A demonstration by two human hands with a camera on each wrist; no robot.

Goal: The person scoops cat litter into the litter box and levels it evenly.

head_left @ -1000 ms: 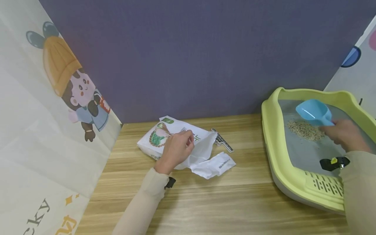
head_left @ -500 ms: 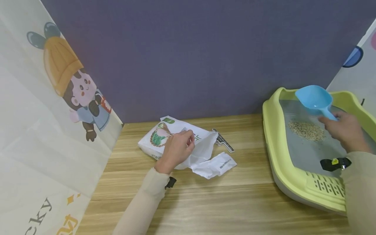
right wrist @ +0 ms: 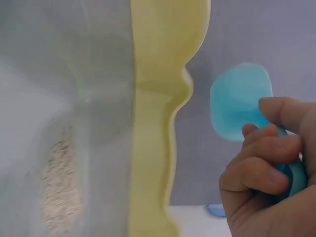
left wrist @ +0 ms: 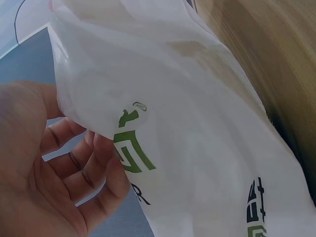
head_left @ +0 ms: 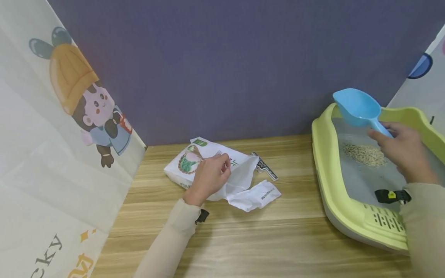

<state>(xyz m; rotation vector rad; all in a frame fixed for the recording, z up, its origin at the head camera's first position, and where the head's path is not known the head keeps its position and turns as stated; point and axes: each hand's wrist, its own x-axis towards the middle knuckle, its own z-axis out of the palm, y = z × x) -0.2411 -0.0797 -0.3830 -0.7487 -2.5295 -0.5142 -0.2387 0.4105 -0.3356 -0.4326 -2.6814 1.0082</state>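
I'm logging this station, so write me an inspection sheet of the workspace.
Surface: brown wood-grain tabletop
Job's things: light-blue plastic scoop, raised clear of beige granules in a yellow-rimmed grey tray; opened white printed bag
Clutter: flat black-and-white strip beside the bag
Hands: left hand holds the bag's edge; right hand grips the scoop
Cables: nothing certain; short dark piece by the tray's rim, unclear
Surroundings: dark purple-grey wall panel; cartoon figure on white side wall

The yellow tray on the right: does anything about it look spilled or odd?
No spill or damage stands out. The tan granules lie in one patch inside the yellow tray, so at most it looks uneven: most of the visible grey floor around them is bare.
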